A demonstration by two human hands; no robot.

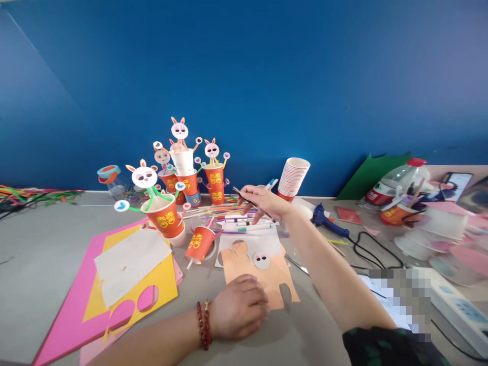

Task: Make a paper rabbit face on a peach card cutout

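My left hand (240, 307) rests with curled fingers on the lower edge of the peach paper (272, 292), which has cut-outs. The inside of that hand is hidden. Above it on the sheet lies a small white paper disc (261, 260) with two dark eyes drawn on. My right hand (263, 201) reaches over several markers (254, 227) and pinches a thin black pen (239, 192), tilted down to the right. Left of the markers, a red paper cup (200, 244) lies tipped over with a straw through it.
Rabbit-faced cup figures (162, 213) stand at the back left beside pink and yellow sheets (168, 279). A cup stack (293, 178) is behind my right hand. To the right are a blue glue gun (328, 221) with its cord, a bottle (400, 180) and a power strip (453, 305).
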